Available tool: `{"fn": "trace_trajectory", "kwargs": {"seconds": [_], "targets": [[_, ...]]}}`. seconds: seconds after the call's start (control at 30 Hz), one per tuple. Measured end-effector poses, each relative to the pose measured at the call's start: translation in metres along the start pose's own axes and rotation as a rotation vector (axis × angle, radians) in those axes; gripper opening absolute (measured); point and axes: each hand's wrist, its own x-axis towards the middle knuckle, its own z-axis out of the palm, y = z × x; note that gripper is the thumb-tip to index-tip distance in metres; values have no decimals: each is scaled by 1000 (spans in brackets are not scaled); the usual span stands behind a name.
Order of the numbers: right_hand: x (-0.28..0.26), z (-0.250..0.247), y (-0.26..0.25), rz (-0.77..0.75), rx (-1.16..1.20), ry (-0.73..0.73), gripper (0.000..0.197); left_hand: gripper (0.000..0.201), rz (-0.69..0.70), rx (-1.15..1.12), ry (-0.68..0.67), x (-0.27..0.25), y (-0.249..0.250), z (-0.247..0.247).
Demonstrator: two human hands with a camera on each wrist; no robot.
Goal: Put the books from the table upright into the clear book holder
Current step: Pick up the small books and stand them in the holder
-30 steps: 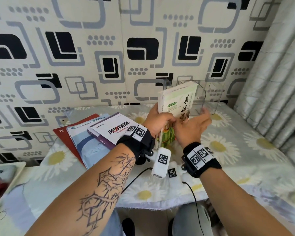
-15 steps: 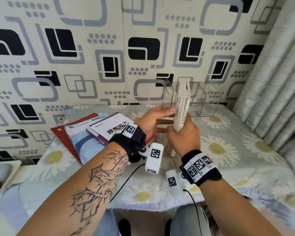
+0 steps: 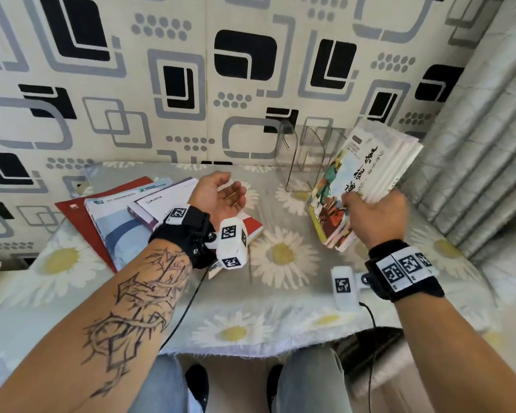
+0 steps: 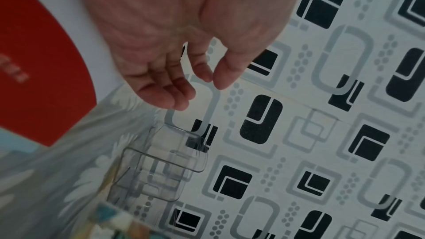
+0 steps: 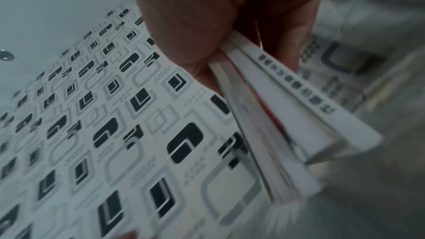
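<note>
The right hand (image 3: 373,217) is clamped on a small bundle of thin paperbacks (image 3: 367,180), thumb on the front cover and fingers wrapped behind, holding them near their lower edge. The bundle is off the table and tilted, its top leaning away to the right. It sits just in front of and to the right of the clear book holder (image 3: 298,156), partly overlapping the holder's right end as the head camera sees it, but not yet inside. The right wrist view shows several separate white spines fanning apart beyond the grip, so this looks like a loose stack, not one volume.

The left hand (image 3: 218,193) hovers palm-up, fingers relaxed and holding nothing, to the left of the holder and above the books still lying flat: a white-covered book (image 3: 161,204) on top of a blue-and-white one (image 3: 116,222), a red one (image 3: 81,213) at the bottom, and a red cover corner (image 3: 252,226) showing under the wrist.

These paperbacks should be light but floppy, with glossy covers likely to slide against one another. A pinch at one end lets the far end splay, so squeezing mid-height across both outer covers, or steadying the free edge with the empty hand, would probably keep them square. The holder is thin clear plastic, presumably light and easily nudged along the daisy-print cloth (image 3: 280,254), and its dividers are hard to see, so the bundle may catch a wall unless brought upright first
</note>
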Motion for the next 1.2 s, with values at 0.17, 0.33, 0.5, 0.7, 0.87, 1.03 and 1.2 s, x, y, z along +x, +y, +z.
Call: {"fn": "trace_trajectory", "kwargs": {"seconds": [0.17,0.33,0.5,0.7,0.87,1.03,1.2], "targets": [[52,-30,-6,-40,-102,70,28,7,-22,-42,-8,3,0,-1],[86,-25,-3,-75,-200,56,35,3,-11,-34,-8,4,-2,0],[110,-4,1,-139,-332,-14,38,5,-9,-39,-11,3,-2,0],[134,17,4,-159,-420,-120,41,18,5,-32,-8,1,-3,3],[149,36,8,-123,-442,-135,45,17,1,-29,-12,2,-2,3],[157,52,14,-92,-470,-116,54,12,9,-16,-18,4,-2,2],[161,54,8,-114,-585,-204,67,5,8,-12,-5,5,-3,2]]}}
